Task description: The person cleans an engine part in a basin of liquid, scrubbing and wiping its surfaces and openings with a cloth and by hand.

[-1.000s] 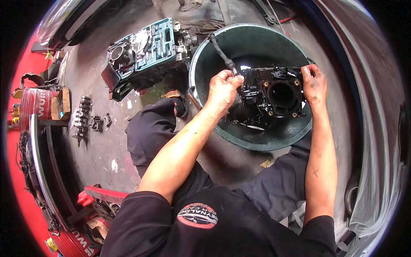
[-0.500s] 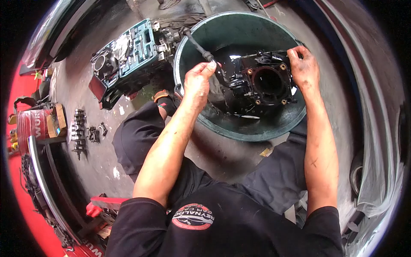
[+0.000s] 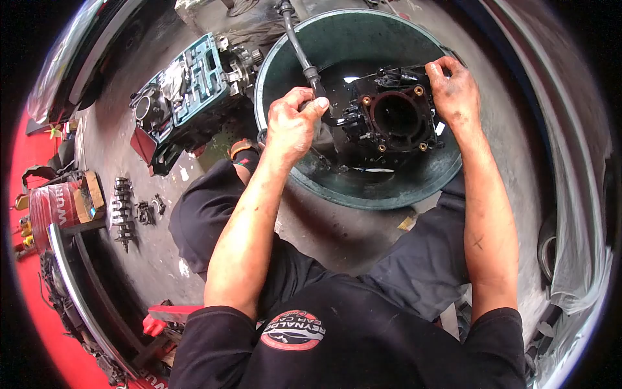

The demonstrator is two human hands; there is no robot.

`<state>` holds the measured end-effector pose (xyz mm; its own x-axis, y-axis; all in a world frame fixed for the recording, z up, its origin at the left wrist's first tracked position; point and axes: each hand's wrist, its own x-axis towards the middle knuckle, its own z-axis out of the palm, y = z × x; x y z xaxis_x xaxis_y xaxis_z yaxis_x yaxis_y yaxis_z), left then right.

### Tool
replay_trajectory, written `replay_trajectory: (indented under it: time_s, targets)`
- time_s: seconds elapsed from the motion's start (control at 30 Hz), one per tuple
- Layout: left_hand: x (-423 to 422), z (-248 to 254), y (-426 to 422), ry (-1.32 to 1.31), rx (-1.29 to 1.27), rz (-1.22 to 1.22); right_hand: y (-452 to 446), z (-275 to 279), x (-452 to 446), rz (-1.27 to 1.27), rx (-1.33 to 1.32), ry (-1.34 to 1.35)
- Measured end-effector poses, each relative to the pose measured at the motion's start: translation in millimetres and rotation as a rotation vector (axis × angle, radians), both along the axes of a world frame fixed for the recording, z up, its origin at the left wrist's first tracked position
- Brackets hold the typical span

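Observation:
Over the round green tub (image 3: 363, 200), a black engine part (image 3: 396, 117) with a large round opening and several brass-coloured inserts is held up. My right hand (image 3: 453, 91) pinches its upper right corner. On the other side, my left hand (image 3: 293, 123) is closed around a black hose (image 3: 297, 48) that runs up past the tub's rim and bends toward the left side of the part. Dark liquid and a small pale streak show in the tub below the part.
At the upper left, a teal tool case (image 3: 197, 78) rests on an engine block (image 3: 155, 146). A crankshaft (image 3: 121, 211) and small metal parts (image 3: 149, 211) lie on the floor at the left. A red jack-like tool (image 3: 172, 314) is at lower left; plastic sheeting (image 3: 583, 259) hangs at right.
My left hand has moved left relative to the tub with the hose, whose upper end now stands more upright. The view has shifted, and the part remains held at its right corner.

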<state>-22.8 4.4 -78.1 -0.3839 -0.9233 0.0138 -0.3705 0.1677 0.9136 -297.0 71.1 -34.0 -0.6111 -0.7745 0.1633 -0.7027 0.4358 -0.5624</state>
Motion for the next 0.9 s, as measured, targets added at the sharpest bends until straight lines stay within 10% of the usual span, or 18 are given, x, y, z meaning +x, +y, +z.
replay_trajectory:
  time_s: [0.9]
  targets:
    - [-14.1,-33.6,-14.1,0.102,0.006,0.235,-3.8,9.4,15.9,-0.015,0.103,-0.027]
